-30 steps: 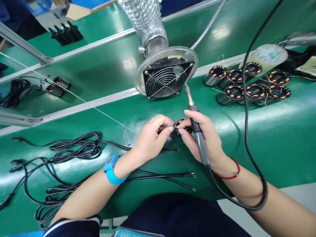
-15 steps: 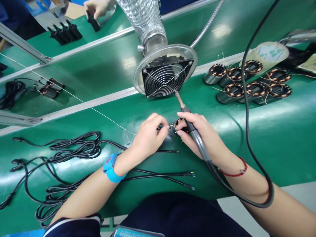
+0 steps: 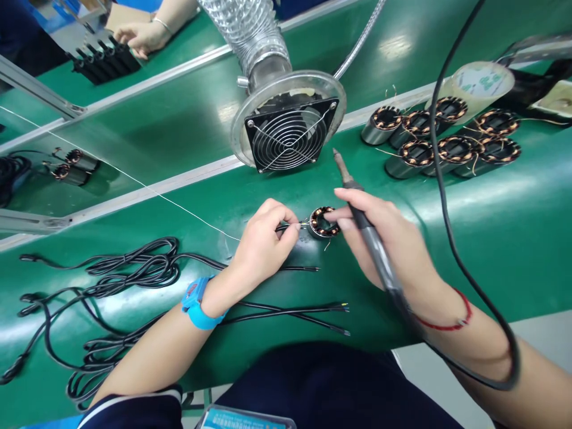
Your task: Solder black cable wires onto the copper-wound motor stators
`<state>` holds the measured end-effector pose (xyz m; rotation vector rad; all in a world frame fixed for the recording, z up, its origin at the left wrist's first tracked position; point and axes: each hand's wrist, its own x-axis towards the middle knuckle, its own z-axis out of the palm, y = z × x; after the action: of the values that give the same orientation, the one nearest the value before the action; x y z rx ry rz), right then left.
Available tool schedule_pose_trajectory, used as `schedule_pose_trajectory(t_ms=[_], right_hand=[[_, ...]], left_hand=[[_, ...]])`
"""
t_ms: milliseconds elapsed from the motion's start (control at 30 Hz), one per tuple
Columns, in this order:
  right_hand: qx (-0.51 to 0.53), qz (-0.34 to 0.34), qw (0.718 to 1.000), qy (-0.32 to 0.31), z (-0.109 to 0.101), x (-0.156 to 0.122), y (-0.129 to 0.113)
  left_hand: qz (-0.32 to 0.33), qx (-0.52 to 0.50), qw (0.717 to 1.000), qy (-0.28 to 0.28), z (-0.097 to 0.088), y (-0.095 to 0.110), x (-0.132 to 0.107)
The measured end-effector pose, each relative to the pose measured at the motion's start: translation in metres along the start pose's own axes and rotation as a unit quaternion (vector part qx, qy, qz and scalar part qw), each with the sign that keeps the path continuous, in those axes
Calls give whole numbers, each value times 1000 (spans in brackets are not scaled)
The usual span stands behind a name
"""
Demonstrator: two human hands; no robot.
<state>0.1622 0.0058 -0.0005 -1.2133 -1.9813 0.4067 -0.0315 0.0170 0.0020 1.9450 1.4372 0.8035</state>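
My left hand (image 3: 270, 238) is closed in a pinch on the end of a black power cable (image 3: 282, 227), its thin coloured wires pointing right. Just beyond those wires stands a motor stator (image 3: 316, 231), a metal ring with copper windings round its top. My right hand (image 3: 388, 238) is wrapped round a soldering iron (image 3: 369, 233), its bare tip up and to the left, away from the stator. A right fingertip reaches to the stator's ring; I cannot tell whether it presses on it. A thin solder wire (image 3: 192, 212) runs from the upper left to behind my left hand.
Coiled black cables (image 3: 134, 262) lie at left, with loose cable ends (image 3: 322, 310) near me. A fume extractor fan (image 3: 290, 140) hangs ahead. Several stators (image 3: 413, 158) and a tape roll (image 3: 482, 80) stand at right. Across the bench, a co-worker's hand (image 3: 143, 39) is by black parts (image 3: 105, 62).
My right hand and the iron have moved right and tilted, uncovering the stator. My left hand keeps its pinch on the cable. The co-worker's hand has moved left to the row of black parts.
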Motion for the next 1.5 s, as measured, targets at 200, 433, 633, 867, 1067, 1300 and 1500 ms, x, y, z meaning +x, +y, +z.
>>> schedule_pose_trajectory(t_ms=[200, 433, 633, 867, 1067, 1300, 1500], right_hand=[[63, 5, 993, 100, -13, -35, -8], [95, -86, 988, 82, -4, -48, -3], [104, -90, 989, 56, -2, -45, -4], [107, -71, 990, 64, 0, -47, -3], [114, -88, 988, 60, 1, -46, -2], [91, -43, 994, 41, -10, -38, -6], [19, -6, 999, -49, -23, -10, -18]], left_hand=[[5, 14, 1000, 8, 3, 3, -2], [8, 39, 999, 26, 4, 6, -2], [13, 44, 998, 31, 4, 6, -3], [8, 46, 999, 29, 3, 7, -3], [10, 46, 998, 31, 4, 6, -3], [29, 51, 997, 40, 5, 5, -3], [30, 54, 997, 38, 4, 5, -3]])
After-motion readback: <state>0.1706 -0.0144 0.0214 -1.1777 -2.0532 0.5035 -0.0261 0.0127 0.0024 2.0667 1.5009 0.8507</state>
